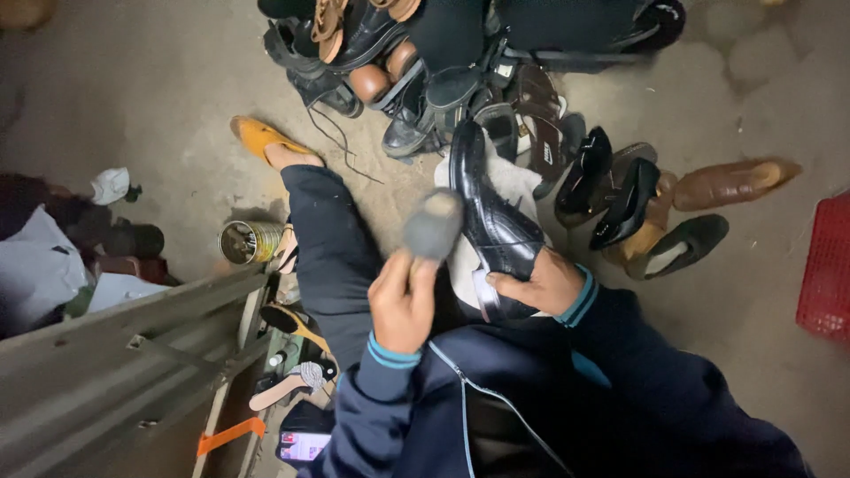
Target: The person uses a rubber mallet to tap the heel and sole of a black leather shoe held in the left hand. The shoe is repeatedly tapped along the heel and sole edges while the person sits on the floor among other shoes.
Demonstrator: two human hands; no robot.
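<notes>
**Buffing a black shoe: pad lifted, between strokes**

Sitting on the concrete floor, working over the lap. Holding a black leather shoe toe-away, sole down, resting on a white cloth draped across the knee. Gripping the shoe's heel end with the right hand, fingers clamped around the opening and thumb pressing on top. Pinching a round grey pad in the left hand, fingers closed together on its lower part. Pad showing blurred, hovering just beside the shoe's near flank; unable to tell whether touching or slightly apart.

Judging the step in hand as rubbing or polishing the upper, mid-pass and not finishing.

Judging the next move as calling for: bringing the pad's face flat onto the leather, keeping the heel grip firm so the shoe is not sliding off the cloth, and turning the shoe to present the far side.

Noting nearby: an open tin can standing on the floor to the left, well apart from both hands; a pile of shoes lying beyond the toe; a red crate sitting at the right edge.
</notes>
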